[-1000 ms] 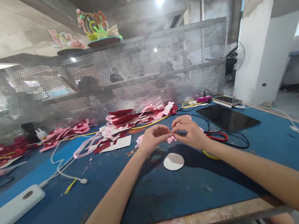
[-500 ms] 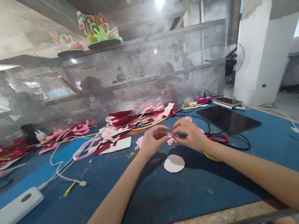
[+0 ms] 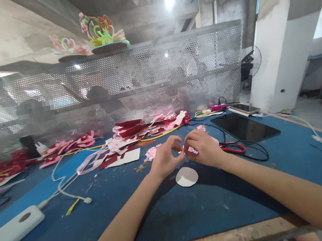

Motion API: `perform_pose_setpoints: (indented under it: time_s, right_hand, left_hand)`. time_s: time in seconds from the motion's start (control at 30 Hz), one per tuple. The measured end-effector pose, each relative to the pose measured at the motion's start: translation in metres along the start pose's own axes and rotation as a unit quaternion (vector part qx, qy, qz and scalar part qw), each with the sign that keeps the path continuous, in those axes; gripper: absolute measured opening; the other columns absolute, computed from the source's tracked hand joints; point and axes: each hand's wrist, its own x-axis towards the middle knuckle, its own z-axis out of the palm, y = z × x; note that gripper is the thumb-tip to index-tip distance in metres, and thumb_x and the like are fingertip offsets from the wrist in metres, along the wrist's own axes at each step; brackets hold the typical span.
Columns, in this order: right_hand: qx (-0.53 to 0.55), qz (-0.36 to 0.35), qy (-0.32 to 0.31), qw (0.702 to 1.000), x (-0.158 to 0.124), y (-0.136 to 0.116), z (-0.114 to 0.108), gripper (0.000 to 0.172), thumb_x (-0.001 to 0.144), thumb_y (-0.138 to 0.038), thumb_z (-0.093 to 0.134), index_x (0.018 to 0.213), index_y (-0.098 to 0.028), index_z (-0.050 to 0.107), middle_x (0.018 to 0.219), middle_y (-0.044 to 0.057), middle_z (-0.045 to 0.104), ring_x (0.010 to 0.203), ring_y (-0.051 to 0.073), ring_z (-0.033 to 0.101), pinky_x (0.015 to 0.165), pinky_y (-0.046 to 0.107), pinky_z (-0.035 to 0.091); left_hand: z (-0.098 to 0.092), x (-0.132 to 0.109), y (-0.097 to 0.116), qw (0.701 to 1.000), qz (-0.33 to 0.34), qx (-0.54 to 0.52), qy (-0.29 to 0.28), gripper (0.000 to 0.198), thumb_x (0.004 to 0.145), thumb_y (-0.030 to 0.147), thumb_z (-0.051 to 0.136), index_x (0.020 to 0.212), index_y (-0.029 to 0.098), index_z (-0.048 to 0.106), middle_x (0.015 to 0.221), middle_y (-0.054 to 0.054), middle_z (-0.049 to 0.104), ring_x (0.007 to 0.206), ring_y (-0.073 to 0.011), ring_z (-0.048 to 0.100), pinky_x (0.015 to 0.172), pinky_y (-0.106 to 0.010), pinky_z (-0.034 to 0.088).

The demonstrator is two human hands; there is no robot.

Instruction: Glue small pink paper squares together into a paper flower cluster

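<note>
My left hand (image 3: 167,158) and my right hand (image 3: 203,148) meet fingertip to fingertip above the blue table mat (image 3: 176,212). Both are pinched together, and whatever sits between the fingertips is too small and too covered to name. Pink pieces (image 3: 151,153) lie just behind my left hand, and more pink shows behind the fingertips. A white round disc (image 3: 187,176) lies flat on the mat, in front of and below both hands. Beside my right hand, at its back, is a small pink roll (image 3: 201,128).
Red, pink and white scraps (image 3: 132,131) are piled at the back. A black tablet (image 3: 245,127) and a cable with red handles (image 3: 233,148) lie right. A white power bank (image 3: 13,233) and white cables are left. A perforated metal screen (image 3: 147,77) stands behind.
My hands have turned slightly, with the fingers more curled and the fingertips closer together. The view has shifted a little; the disc and the things on the table stay in place.
</note>
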Motion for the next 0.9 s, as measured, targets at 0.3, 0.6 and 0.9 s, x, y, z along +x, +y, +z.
perform_pose_setpoints:
  time_s: [0.3,0.6,0.9]
  right_hand:
    - [-0.096,-0.015,0.01,0.995,0.0,-0.007,-0.008,0.009,0.083,-0.025,0.054,0.076,-0.02,0.057,0.082,0.008,0.062,0.082,0.023,0.05,0.077,0.04,0.037]
    - [-0.144,-0.01,0.001,0.99,0.006,0.027,-0.026,0.025,0.087,-0.04,0.051,0.07,-0.022,0.052,0.075,0.005,0.057,0.079,0.022,0.049,0.074,0.036,0.035]
    - [-0.13,0.152,-0.006,0.98,-0.01,0.073,-0.023,0.024,0.087,-0.036,0.049,0.074,-0.017,0.057,0.081,0.009,0.058,0.086,0.025,0.051,0.08,0.039,0.037]
  left_hand:
    - [0.001,-0.001,-0.001,0.999,0.017,0.047,0.019,0.027,0.07,0.014,0.061,0.089,0.024,0.044,0.073,0.003,0.067,0.07,-0.0151,0.064,0.072,-0.027,0.045]
    - [-0.008,0.006,-0.026,0.998,0.003,0.063,0.014,0.026,0.075,0.017,0.059,0.092,0.024,0.042,0.074,0.003,0.067,0.069,-0.0139,0.063,0.071,-0.026,0.043]
    - [-0.006,0.008,-0.057,0.994,-0.027,0.107,-0.002,0.023,0.077,0.021,0.055,0.099,0.023,0.046,0.081,0.001,0.066,0.074,-0.0166,0.061,0.071,-0.028,0.044]
